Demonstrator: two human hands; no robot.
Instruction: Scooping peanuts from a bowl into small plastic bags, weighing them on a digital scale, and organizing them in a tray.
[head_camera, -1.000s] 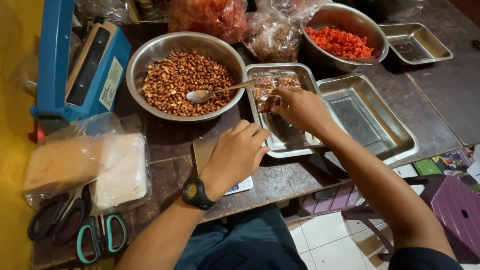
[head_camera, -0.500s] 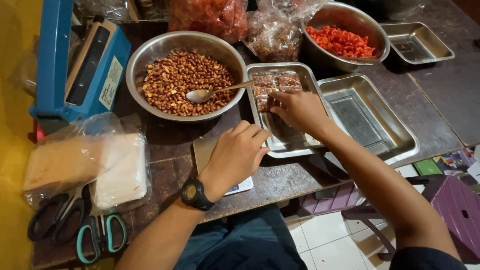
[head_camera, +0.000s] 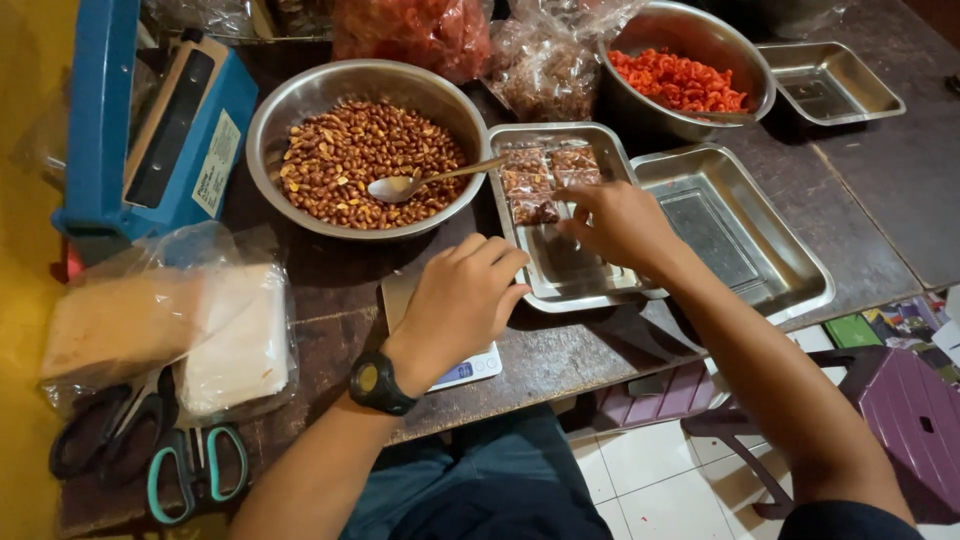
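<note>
Dark wooden surface (head_camera: 880, 190), small packets being laid out in a steel tray.

Right hand (head_camera: 620, 222) sets a filled peanut packet (head_camera: 536, 210) into the near tray (head_camera: 560, 275), fingertips pinched lightly on the packet's edge; judging by this, the step is arranging, and the next move calls for letting go cleanly beside the others. Left hand (head_camera: 462, 298), loosely curled and holding nothing, rests on a small scale (head_camera: 470, 368) just in front of that tray. Counted: about five packets, three trays, two bowls, one spoon (head_camera: 425, 181) in the peanut bowl (head_camera: 365, 150) left of the tray, two scissors (head_camera: 190, 470) far left.
</note>
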